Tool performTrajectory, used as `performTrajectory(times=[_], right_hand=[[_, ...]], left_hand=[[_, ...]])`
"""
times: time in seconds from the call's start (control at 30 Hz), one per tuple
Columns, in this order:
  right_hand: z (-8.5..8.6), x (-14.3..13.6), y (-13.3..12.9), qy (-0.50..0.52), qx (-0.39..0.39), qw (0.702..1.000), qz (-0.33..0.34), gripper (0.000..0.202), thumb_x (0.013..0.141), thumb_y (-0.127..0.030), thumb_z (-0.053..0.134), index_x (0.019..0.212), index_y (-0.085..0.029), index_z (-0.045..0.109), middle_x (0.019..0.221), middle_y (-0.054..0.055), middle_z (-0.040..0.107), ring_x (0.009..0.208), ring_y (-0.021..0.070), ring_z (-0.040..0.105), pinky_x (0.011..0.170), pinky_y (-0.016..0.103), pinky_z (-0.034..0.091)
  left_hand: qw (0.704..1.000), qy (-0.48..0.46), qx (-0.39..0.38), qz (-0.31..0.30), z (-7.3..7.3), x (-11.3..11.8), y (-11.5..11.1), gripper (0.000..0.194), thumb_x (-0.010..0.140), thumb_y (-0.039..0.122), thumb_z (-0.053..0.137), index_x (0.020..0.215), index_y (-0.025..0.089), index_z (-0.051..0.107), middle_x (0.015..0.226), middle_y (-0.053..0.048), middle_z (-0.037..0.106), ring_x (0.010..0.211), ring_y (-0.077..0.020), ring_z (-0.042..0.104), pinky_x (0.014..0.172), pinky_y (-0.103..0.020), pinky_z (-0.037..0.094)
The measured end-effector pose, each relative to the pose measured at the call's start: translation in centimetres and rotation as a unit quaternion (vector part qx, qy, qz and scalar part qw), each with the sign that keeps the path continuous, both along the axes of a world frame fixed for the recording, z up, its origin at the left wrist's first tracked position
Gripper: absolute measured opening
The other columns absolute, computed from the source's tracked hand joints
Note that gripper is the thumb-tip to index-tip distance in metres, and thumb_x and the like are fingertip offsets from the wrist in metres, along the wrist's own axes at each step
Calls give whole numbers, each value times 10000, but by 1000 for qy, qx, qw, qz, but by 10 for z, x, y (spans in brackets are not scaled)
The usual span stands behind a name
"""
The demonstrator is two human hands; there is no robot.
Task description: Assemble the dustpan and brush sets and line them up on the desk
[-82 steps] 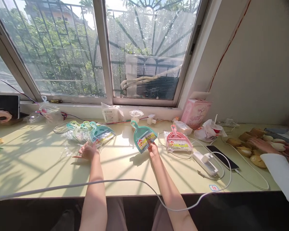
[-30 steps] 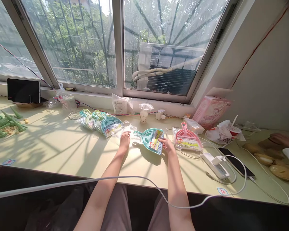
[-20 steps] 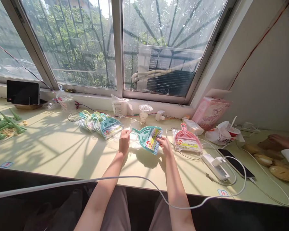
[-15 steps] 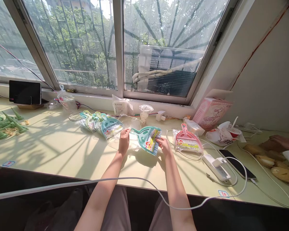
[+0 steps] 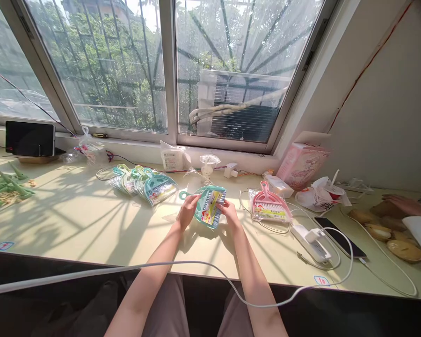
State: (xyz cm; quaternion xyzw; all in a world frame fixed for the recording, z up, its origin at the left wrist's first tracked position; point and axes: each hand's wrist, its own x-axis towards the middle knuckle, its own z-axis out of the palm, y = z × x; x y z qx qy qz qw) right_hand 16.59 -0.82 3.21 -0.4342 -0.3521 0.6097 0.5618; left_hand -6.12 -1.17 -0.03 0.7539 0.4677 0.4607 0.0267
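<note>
A mint-green dustpan (image 5: 199, 213) with a brush and a printed yellow label is held up just above the table, tilted, its handle pointing left. My left hand (image 5: 187, 211) is closed on its left side near the handle. At the opposite side, my right hand (image 5: 229, 211) pinches the label and bristle edge. To the left lies a row of packaged green and yellow dustpan sets (image 5: 157, 187) in clear wrap. A wrapped pink dustpan set (image 5: 271, 203) rests on my right.
A white cable (image 5: 210, 264) hangs across in front of my forearms. Rightward are a power strip (image 5: 310, 243), a phone (image 5: 340, 238), a pink box (image 5: 301, 166) and another person's hand (image 5: 403, 204). A tablet (image 5: 30, 138) stands far left; a plastic cup (image 5: 208, 164) sits near the window.
My left hand has slid from the handle's end to the dustpan's side. The dustpan has shifted slightly left. Another person's hand has appeared at the far right.
</note>
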Motion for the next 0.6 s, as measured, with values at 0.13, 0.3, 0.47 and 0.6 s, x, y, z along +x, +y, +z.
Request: performTrajectory(times=[0.13, 0.3, 0.47, 0.6], right_hand=[[-2, -14, 1, -18, 9, 1000, -9, 334, 582, -181, 989, 838, -267, 792, 889, 64, 859, 916, 288, 795, 674, 308, 624], [-8, -25, 2, -15, 19, 997, -72, 313, 598, -285, 975, 825, -248, 764, 862, 54, 853, 920, 276, 807, 722, 321, 653], [-17, -28, 5, 21, 20, 993, -115, 341, 616, -323, 952, 848, -261, 710, 801, 36, 802, 919, 269, 810, 767, 340, 671], [-21, -31, 5, 43, 32, 992, -114, 342, 623, -324, 932, 876, -263, 709, 854, 47, 815, 957, 266, 819, 785, 327, 673]], left_hand=[[999, 0, -22, -36, 2, 4, -5, 439, 1084, 99, 517, 1407, 242, 778, 1365, -150, 800, 1315, -308, 765, 1201, -539, 645], [999, 2, -19, -47, 0, 11, -11, 342, 1101, 176, 588, 1399, 259, 734, 1420, -168, 766, 1386, -333, 735, 1265, -577, 586], [955, -221, 3, 196, 6, 18, -12, 579, 1141, 395, 651, 1650, 187, 472, 1831, -301, 396, 1782, -420, 292, 1437, -694, 280], [899, -377, -201, 99, 17, 15, -3, 560, 1211, 505, 440, 1697, 227, 447, 1742, -245, 584, 1699, -367, 493, 1344, -624, 465]])
